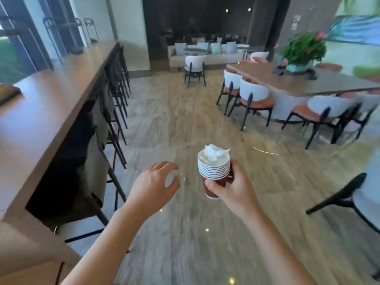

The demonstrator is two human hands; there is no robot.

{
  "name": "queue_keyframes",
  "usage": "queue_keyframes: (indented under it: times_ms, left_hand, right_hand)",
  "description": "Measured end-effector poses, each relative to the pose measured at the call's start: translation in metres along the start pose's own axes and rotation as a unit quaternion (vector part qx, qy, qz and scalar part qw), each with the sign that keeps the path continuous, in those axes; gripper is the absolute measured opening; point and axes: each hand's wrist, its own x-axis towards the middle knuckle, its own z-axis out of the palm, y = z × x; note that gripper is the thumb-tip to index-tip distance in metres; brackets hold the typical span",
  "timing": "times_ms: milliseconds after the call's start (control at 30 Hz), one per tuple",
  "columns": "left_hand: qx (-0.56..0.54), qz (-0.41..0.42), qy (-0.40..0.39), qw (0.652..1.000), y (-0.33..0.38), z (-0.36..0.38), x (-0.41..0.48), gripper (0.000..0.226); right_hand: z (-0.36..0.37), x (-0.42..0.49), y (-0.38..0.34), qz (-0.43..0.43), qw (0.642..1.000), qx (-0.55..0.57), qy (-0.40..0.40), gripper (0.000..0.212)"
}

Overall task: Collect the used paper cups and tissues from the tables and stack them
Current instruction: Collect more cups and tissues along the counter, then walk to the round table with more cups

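Red-brown white-rimmed paper cup stack (213,171), crumpled white tissue (214,154) heaped on top, over the floor (185,120) | your right hand (230,190) grips its lowest cup, left hand (153,184) spread, empty | risk: a tilt spills the loose tissue.

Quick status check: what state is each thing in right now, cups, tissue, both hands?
Stack of cups: nested, upright, held above the floor.
Tissue: crumpled, stuffed in the top of the stack.
Right hand: grips the stack near its bottom.
Left hand: beside the stack, fingers loosely curled, holds nothing.
Potted plant: upright on the long table.
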Motion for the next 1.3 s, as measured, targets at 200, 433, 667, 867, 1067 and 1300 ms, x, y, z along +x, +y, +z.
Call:
queue_keyframes:
  times_ms: [200, 433, 667, 867, 1067, 1300]
  left_hand:
    - [-0.081, 0.090, -0.053, 0.991, 0.087, 0.062, 0.065, 0.025]
    - [-0.166, 0.193, -0.109, 0.961, 0.158, 0.139, 0.158, 0.023]
    - [-0.260, 0.300, -0.214, 0.893, 0.248, 0.227, 0.212, 0.029]
    - [-0.291, 0.406, -0.283, 0.819, 0.348, 0.272, 0.197, 0.028]
    - [-0.304, 0.481, -0.320, 0.757, 0.455, 0.307, 0.176, 0.027]
    - [-0.299, 0.492, -0.314, 0.755, 0.561, 0.329, 0.169, 0.024]
  right_hand:
    - [-0.106, 0.004, 0.024, 0.037, 0.992, -0.001, 0.123, 0.048]
    - [-0.186, 0.024, 0.057, 0.095, 0.957, -0.029, 0.274, 0.060]
    - [-0.252, 0.012, 0.066, 0.146, 0.893, -0.091, 0.417, 0.052]
    - [-0.304, -0.047, 0.074, 0.188, 0.812, -0.079, 0.547, 0.062]
    - [-0.373, -0.097, 0.091, 0.192, 0.765, -0.060, 0.612, 0.048]
    - [-0.471, -0.120, 0.105, 0.163, 0.760, -0.041, 0.628, 0.053]
